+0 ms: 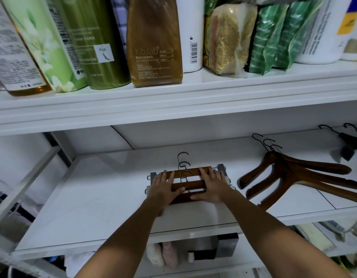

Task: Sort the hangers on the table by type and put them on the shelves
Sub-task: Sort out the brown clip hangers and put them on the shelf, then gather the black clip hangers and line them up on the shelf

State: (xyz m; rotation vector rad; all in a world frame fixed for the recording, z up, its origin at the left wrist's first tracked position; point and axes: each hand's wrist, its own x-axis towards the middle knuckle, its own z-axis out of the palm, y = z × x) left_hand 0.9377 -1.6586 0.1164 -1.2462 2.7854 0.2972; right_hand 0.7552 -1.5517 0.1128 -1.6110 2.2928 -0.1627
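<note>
View: head camera, looking down at my forearms and a white shelf unit.
My left hand: palm down, fingers straight and slightly spread, lying flat on the left part of the clip hangers; nothing gripped.
My right hand: the same, flat on the right part of the stack, thumb along its near edge; nothing gripped.
Clip hangers: a stack of wooden bars with metal end clips, lying flat at the middle of the middle shelf, wire hooks pointing to the back wall.
Wooden coat hangers: a dark brown fanned pile on the same shelf, to the right, apart from the clip stack.
Black hangers: far right at the back of that shelf; number unclear.
Upper shelf: an amber bottle marked Kb.lab, green bottles, a grain bag and green packets, standing in a row.
Lower shelf: small pink and white items, too shadowed to identify.
</note>
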